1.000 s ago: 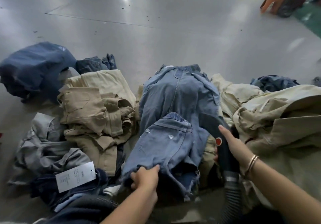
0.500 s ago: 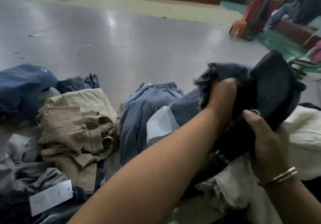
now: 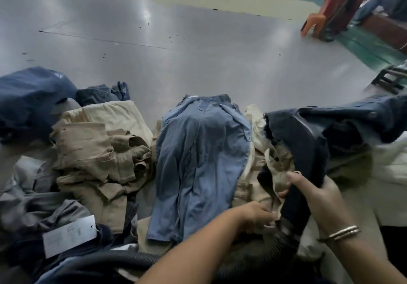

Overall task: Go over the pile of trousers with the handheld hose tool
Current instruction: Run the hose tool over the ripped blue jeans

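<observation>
The right hand [image 3: 317, 197] grips the black hose tool [image 3: 308, 151], whose head is raised over the right side of the pile with dark jeans [image 3: 352, 118] draped on it. The left hand [image 3: 255, 215] pinches beige cloth [image 3: 273, 167] just beside the tool's handle; the fingers appear curled, though blur obscures them. The ribbed hose [image 3: 123, 259] runs along the near edge. Blue jeans [image 3: 202, 156] lie at centre, beige trousers [image 3: 99, 149] and navy trousers [image 3: 28, 98] to the left, with a white tag [image 3: 69, 235]. All rest on a grey, glossy table [image 3: 176, 48]. Beyond it: pale floor [image 3: 242, 4] and an orange chair [image 3: 312, 22].
</observation>
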Demonstrator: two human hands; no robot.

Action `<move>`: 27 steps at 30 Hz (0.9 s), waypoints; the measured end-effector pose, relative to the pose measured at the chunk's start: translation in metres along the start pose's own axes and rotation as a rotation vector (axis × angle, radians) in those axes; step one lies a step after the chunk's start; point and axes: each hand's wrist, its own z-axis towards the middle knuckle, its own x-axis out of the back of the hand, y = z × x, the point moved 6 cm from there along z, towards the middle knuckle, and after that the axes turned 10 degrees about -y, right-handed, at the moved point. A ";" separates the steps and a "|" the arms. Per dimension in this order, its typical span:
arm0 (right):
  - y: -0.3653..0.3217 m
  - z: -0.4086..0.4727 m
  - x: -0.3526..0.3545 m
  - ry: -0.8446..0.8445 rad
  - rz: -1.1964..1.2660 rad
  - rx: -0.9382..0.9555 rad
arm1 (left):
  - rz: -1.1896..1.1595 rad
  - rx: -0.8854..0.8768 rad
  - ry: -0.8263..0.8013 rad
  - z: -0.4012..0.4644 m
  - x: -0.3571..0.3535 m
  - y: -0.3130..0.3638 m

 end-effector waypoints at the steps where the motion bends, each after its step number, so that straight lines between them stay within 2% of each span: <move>1: 0.012 0.008 0.000 -0.001 0.012 -0.058 | 0.011 0.058 -0.004 -0.002 0.006 -0.028; 6: 0.067 0.030 -0.031 -0.095 0.000 -0.280 | 0.114 0.296 0.300 -0.023 0.080 -0.175; 8: 0.087 0.033 -0.050 -0.162 -0.057 -0.327 | 0.068 0.412 0.452 -0.037 0.109 -0.220; 10: 0.107 0.033 -0.066 -0.206 -0.039 -0.368 | 0.037 0.430 0.583 -0.040 0.128 -0.238; 12: 0.115 0.028 -0.072 -0.234 -0.061 -0.400 | 0.031 0.329 0.665 -0.028 0.143 -0.222; 16: 0.110 0.011 -0.058 -0.246 -0.047 -0.421 | 0.184 0.043 0.714 0.012 0.169 -0.134; 17: 0.103 0.010 -0.060 -0.198 -0.041 -0.414 | 0.233 -0.025 0.711 0.024 0.175 -0.110; 18: 0.096 0.008 -0.057 -0.130 -0.030 -0.326 | 0.267 -0.077 0.701 0.038 0.180 -0.088; 19: 0.081 0.010 -0.047 0.012 -0.108 -0.219 | 0.281 -0.106 0.685 0.051 0.185 -0.068; 20: 0.068 0.009 -0.036 0.227 -0.139 -0.181 | 0.286 -0.117 0.675 0.064 0.189 -0.053; 21: 0.061 0.012 -0.032 0.267 -0.105 -0.178 | 0.312 -0.112 0.686 0.075 0.193 -0.042; 23: 0.072 0.017 -0.042 0.008 0.011 -0.257 | 0.430 -0.010 0.802 0.084 0.198 -0.045; 24: 0.078 0.024 -0.039 -0.015 0.043 -0.316 | 0.455 0.066 0.903 0.080 0.204 -0.056; 25: 0.083 0.024 -0.030 -0.012 0.094 -0.371 | 0.405 0.154 0.999 0.072 0.208 -0.076; 27: 0.087 0.033 -0.036 -0.062 0.116 -0.413 | 0.162 0.357 1.151 0.049 0.210 -0.130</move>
